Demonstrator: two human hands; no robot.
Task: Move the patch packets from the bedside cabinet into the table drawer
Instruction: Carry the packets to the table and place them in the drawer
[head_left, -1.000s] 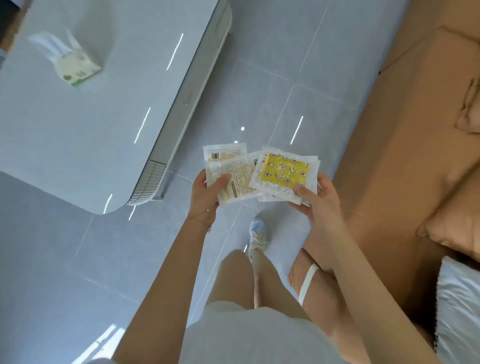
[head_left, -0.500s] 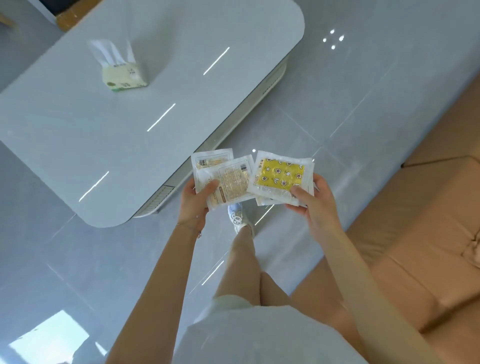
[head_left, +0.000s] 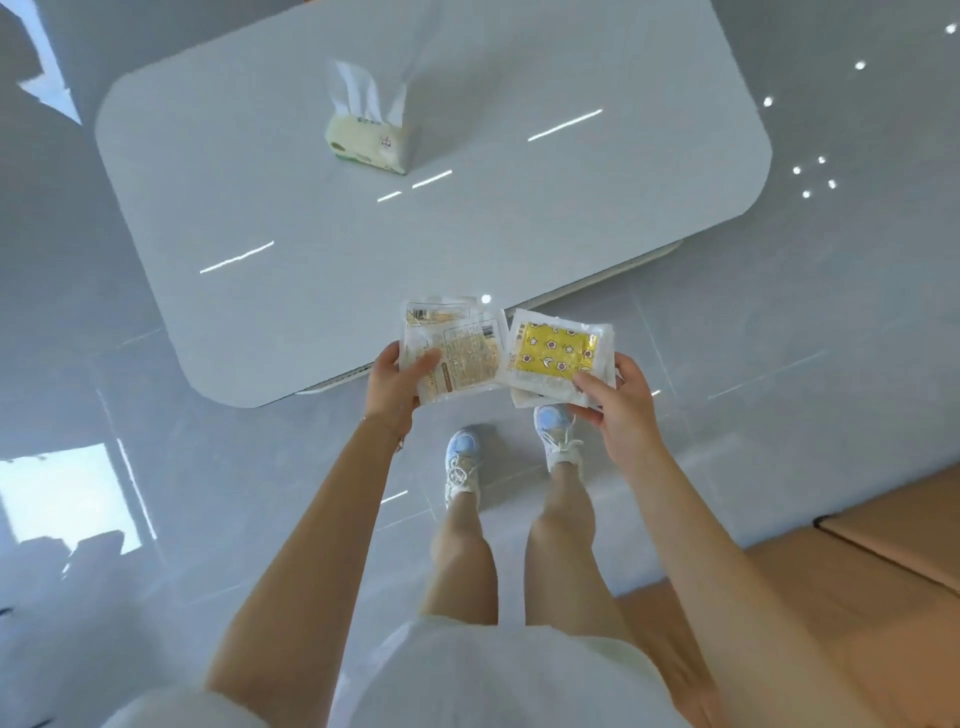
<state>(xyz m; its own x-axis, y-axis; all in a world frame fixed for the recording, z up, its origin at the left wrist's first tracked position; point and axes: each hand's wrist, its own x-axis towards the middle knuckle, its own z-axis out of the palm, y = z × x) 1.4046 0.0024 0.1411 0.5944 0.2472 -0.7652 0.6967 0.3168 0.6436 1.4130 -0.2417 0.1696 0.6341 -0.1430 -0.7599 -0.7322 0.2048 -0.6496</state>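
Observation:
My left hand (head_left: 393, 387) grips two overlapping pale patch packets (head_left: 462, 351) with tan print, thumb on top. My right hand (head_left: 621, 402) holds a clear packet with a yellow star-patterned patch (head_left: 558, 349), and another packet's edge shows under it. Both hands hover at waist height just over the near edge of the white table (head_left: 311, 223). The table's side (head_left: 587, 285) shows as a thin pale strip; no drawer front can be made out. The bedside cabinet is out of view.
A soft tissue pack (head_left: 366, 143) with tissues sticking up sits on the far left part of the table. Glossy grey floor tiles surround the table. A tan sofa (head_left: 883, 561) fills the lower right corner. My feet in white sneakers stand by the table's edge.
The view has swung round to face the table square on, and the sofa has slid to the lower right. Both hands keep the same hold on the packets, now at the table's near edge.

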